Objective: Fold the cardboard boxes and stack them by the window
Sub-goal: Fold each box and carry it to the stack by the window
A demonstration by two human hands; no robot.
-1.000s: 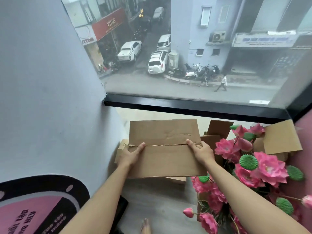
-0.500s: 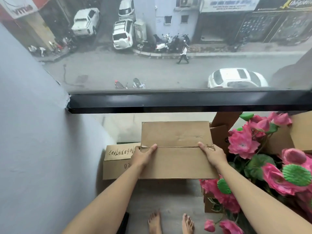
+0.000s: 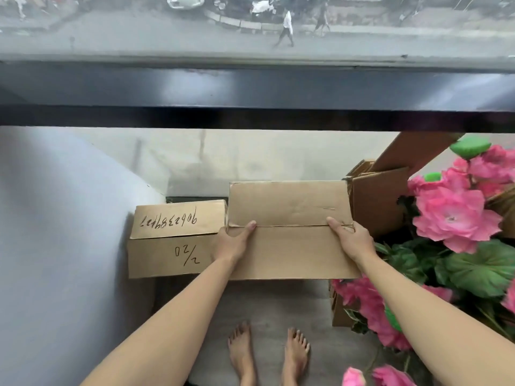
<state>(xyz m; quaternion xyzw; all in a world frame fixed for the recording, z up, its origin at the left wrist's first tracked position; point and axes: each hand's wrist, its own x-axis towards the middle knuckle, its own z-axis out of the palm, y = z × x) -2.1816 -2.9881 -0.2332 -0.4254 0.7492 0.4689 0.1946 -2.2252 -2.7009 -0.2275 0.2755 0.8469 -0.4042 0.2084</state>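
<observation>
Box [image 3: 292, 232] is folded flat and I grip its sides, left hand [image 3: 232, 243] and right hand [image 3: 352, 240] fingers clamped on it, above the floor under the window [image 3: 250, 37], beside the marked box [image 3: 172, 240]; setting down remains

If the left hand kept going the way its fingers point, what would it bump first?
The left hand points toward the window while gripping the flattened box. Beyond it, probably the wall under the black window frame; depth is unclear.

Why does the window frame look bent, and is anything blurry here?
Head view: the wide-angle lens bows the black window frame; the pink artificial flowers at the right edge smear softly; the flattened brown cardboard box in both hands stays sharp under even daylight.
</observation>
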